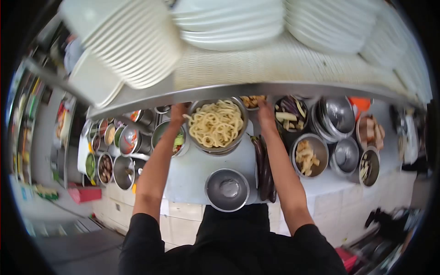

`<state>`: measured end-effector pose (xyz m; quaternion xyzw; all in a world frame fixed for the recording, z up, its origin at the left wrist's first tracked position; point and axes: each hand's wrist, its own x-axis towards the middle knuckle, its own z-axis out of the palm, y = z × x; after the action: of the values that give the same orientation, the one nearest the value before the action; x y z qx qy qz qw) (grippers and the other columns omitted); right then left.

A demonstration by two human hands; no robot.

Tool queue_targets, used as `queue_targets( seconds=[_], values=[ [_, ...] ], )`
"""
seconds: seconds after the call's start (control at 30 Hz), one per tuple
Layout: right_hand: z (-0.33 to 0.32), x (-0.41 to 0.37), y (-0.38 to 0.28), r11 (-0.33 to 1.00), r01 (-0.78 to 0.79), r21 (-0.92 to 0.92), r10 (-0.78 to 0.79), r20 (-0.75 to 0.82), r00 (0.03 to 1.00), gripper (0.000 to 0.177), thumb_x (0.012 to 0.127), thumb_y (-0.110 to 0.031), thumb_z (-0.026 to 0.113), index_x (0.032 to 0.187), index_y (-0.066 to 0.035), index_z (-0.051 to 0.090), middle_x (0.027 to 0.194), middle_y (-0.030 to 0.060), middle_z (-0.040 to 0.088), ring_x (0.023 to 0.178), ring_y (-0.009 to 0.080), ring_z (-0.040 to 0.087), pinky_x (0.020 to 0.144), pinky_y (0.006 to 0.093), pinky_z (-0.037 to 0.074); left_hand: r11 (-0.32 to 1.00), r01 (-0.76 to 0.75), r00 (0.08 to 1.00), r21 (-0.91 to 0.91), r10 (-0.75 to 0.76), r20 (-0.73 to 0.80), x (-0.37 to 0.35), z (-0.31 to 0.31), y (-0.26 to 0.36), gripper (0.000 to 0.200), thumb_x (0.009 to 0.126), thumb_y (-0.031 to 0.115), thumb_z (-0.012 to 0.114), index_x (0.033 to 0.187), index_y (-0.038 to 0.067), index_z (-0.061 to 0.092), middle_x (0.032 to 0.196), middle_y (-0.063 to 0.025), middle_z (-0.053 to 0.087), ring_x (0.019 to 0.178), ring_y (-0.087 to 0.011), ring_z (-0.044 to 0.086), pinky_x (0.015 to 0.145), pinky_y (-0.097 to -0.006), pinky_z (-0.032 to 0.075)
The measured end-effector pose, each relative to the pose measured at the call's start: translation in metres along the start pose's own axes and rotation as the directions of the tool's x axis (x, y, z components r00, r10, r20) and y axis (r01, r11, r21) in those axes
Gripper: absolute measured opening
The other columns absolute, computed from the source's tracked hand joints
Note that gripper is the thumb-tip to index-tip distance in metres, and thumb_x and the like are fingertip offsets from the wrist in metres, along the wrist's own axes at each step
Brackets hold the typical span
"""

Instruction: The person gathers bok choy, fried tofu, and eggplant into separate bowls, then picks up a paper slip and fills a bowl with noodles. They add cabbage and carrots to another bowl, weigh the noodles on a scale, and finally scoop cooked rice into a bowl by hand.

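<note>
A steel bowl [246, 120] heaped with thick pale curled strips [215, 124] stands at the back of the work surface, between my forearms. My left hand [178, 112] is right at this bowl's left rim, its fingers largely hidden by the shelf edge. On the other side, my right hand [264, 113] is close beside a small bowl of brown pieces [250, 101]. Its fingertips also go out of sight under the shelf. An upright steel bowl [227, 189] sits at the front edge, before my body, with a pale round patch in its bottom. Long dark eggplants [265, 170] lie beneath my right forearm.
A metal-edged shelf [256, 90] crosses above the work surface, carrying stacked white dishes [229, 23] and containers [133, 41]. Bowls with pale chunks [306, 158] and cut eggplant [291, 114] stand right. Several filled bowls, including one of brown items [105, 168], crowd the left.
</note>
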<state>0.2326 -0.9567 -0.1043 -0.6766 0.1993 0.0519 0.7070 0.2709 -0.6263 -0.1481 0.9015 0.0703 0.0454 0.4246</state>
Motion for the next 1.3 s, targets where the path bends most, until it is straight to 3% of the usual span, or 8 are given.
queue_targets(
  seconds=[0.07,0.13,0.17,0.6,0.8,0.9,0.97,1.3],
  values=[
    [0.001,0.004,0.002,0.983,0.021,-0.182,-0.041,-0.109,0.993,0.055,0.085,-0.036,0.049,0.125,0.001,0.041,0.125,0.0243,0.048,0.119,0.039,0.044,0.098,0.0392,0.033,0.823,-0.523,0.844,0.22,0.536,0.0,0.024,-0.004,-0.004,0.025,0.083,0.021,0.059,0.1,0.003,0.062,0.095,-0.0151,0.064,0.091,-0.0311,0.059,0.079,-0.0409,0.046],
    [0.003,0.01,0.0,0.964,-0.074,-0.256,0.041,-0.132,0.99,0.065,0.083,-0.031,0.048,0.135,0.0,0.025,0.123,0.0305,0.047,0.117,0.0416,0.045,0.098,0.0423,0.034,0.927,-0.089,0.969,-0.364,0.166,0.185,0.036,0.001,-0.012,0.035,0.084,0.031,0.057,0.103,0.002,0.063,0.096,-0.0095,0.064,0.088,-0.019,0.059,0.081,-0.0308,0.044],
    [0.005,0.012,0.0,0.961,-0.097,-0.258,0.065,-0.129,0.989,0.068,0.083,-0.029,0.048,0.137,0.001,0.02,0.121,0.0327,0.047,0.116,0.0422,0.045,0.097,0.0427,0.034,0.917,-0.005,0.966,-0.398,0.107,0.235,0.042,0.003,-0.013,0.034,0.084,0.031,0.057,0.103,0.002,0.063,0.096,-0.0095,0.064,0.088,-0.019,0.059,0.081,-0.0308,0.044],
    [0.029,0.05,0.029,0.962,-0.063,-0.265,0.012,-0.188,0.982,0.059,0.071,-0.012,0.059,0.123,-0.001,0.034,0.105,0.0292,0.057,0.101,0.0404,0.056,0.089,0.0421,0.045,0.979,-0.053,0.925,-0.198,0.122,0.359,0.049,0.014,-0.007,0.033,0.085,0.03,0.056,0.102,0.002,0.063,0.095,-0.0093,0.064,0.086,-0.0189,0.06,0.079,-0.031,0.045],
    [0.06,0.082,0.029,0.881,0.137,-0.453,-0.186,-0.065,0.98,0.042,0.067,-0.012,0.063,0.103,0.005,0.05,0.099,0.0255,0.061,0.095,0.0369,0.06,0.083,0.0403,0.048,0.982,-0.067,0.923,-0.174,0.128,0.363,0.053,0.016,-0.011,0.033,0.086,0.03,0.055,0.102,0.002,0.063,0.095,-0.0092,0.064,0.084,-0.0188,0.06,0.078,-0.0311,0.046],
    [0.087,0.126,0.056,0.95,0.209,-0.233,-0.193,0.091,0.977,0.041,0.068,-0.011,0.062,0.104,0.005,0.05,0.101,0.026,0.06,0.096,0.0366,0.059,0.082,0.0397,0.049,0.986,-0.075,0.924,-0.151,0.126,0.361,0.061,0.005,-0.012,0.033,0.086,0.03,0.055,0.101,0.002,0.063,0.095,-0.0092,0.064,0.084,-0.0188,0.06,0.077,-0.0312,0.046],
    [0.112,0.171,0.088,0.858,0.41,-0.309,-0.439,-0.03,0.898,0.038,0.07,-0.013,0.061,0.102,0.006,0.051,0.098,0.0258,0.061,0.095,0.0369,0.06,0.081,0.0391,0.049,0.987,-0.077,0.926,-0.139,0.122,0.357,0.067,-0.003,-0.014,0.032,0.086,0.029,0.055,0.101,0.002,0.063,0.095,-0.0092,0.064,0.084,-0.0188,0.06,0.077,-0.0312,0.046],
    [0.101,0.127,0.018,0.91,0.09,-0.405,-0.058,0.092,0.994,0.038,0.073,-0.01,0.057,0.104,0.012,0.05,0.088,0.0238,0.064,0.075,0.034,0.066,0.066,0.0357,0.054,0.989,-0.143,0.933,-0.037,0.147,0.33,0.082,-0.018,-0.023,0.032,0.087,0.029,0.054,0.101,0.002,0.063,0.094,-0.009,0.064,0.082,-0.0188,0.06,0.075,-0.0314,0.047]
  ],
)
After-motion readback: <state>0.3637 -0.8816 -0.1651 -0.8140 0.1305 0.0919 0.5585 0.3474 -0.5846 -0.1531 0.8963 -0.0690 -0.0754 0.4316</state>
